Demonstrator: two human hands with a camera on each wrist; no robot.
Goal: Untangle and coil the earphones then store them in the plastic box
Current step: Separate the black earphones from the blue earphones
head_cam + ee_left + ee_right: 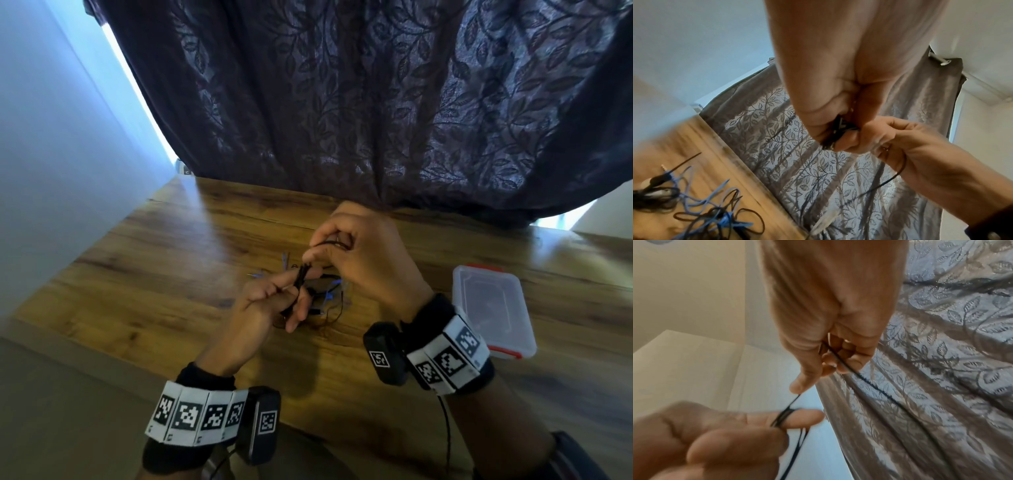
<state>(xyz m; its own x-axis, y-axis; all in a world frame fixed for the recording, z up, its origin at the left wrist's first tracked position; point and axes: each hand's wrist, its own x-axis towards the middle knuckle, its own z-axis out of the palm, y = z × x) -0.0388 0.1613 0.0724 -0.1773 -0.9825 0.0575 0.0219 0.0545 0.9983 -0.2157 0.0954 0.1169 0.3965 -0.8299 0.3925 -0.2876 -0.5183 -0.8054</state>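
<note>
My left hand (291, 291) is held over the middle of the wooden table (154, 291) and holds a small coil of black earphone cable (301, 277). In the right wrist view several turns of the cable (786, 416) wrap round a left finger. Just above and to the right, my right hand (318, 251) pinches the free run of the same cable (838, 360) between thumb and fingers. The left wrist view shows both hands meeting at the dark bundle (838, 129). The clear plastic box (489, 308) with red latches lies flat at the right, lid on.
Beneath my hands a loose tangle of blue and black cables (701, 204) lies on the table. A dark leaf-patterned curtain (376, 102) hangs along the far edge. A pale wall (51, 137) runs along the left side.
</note>
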